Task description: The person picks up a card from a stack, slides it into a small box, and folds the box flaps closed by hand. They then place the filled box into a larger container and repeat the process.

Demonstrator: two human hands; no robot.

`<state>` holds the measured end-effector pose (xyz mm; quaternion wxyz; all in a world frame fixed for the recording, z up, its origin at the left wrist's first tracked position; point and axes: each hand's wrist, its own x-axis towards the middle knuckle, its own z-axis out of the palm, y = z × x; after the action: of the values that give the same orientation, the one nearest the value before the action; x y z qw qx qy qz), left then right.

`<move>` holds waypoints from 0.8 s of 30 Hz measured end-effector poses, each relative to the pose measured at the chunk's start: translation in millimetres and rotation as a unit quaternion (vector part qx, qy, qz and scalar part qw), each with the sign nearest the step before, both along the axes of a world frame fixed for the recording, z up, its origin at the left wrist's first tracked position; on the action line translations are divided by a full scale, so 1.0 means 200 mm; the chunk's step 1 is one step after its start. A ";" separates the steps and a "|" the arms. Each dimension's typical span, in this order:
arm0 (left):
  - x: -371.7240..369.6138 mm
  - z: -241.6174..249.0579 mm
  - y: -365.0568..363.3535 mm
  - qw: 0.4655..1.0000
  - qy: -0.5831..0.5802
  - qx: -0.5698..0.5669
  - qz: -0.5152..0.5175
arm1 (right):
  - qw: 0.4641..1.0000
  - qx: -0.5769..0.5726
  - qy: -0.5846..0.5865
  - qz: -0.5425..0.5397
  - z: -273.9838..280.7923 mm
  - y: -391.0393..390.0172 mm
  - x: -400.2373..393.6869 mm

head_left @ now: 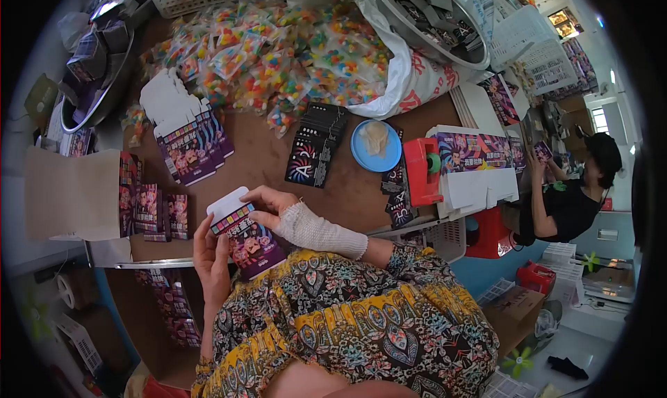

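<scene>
A purple printed card box point(251, 241) with its white top flap raised is between my two hands, near the table's front edge. My left hand point(213, 255) grips its left side, fingers along the edge. My right hand point(286, 214), in a white fingerless glove, pinches the top right of the box beside the flap. Beyond them lies a fan of flat purple boxes point(194, 148) with white flaps. A stack of black card packs point(316, 148) marked with an A is at the middle of the table.
Bags of colourful beads point(257, 57) cover the back of the table. A blue lid point(376, 146) and a red tape dispenser point(422, 171) are on the right. Metal basins point(434, 22) hold black card packs and other packs. A person point(573, 182) in black works at right.
</scene>
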<state>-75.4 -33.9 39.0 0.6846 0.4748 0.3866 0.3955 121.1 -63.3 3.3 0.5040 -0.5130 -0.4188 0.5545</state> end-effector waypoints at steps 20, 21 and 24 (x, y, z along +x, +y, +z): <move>-0.05 -0.07 -0.04 0.995 0.064 0.072 0.014 | 0.997 -0.006 -0.069 0.027 0.11 -0.11 0.09; -0.08 -0.07 -0.03 0.994 0.081 0.073 -0.015 | 0.997 -0.011 -0.063 0.035 0.13 -0.11 0.10; -0.15 -0.01 0.03 0.982 0.135 0.093 -0.090 | 0.990 0.059 -0.114 0.052 0.16 -0.07 0.11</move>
<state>-104.8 -27.5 37.0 0.6117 0.6185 0.3922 0.2991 143.3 -78.1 34.6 0.4523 -0.5199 -0.5316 0.4925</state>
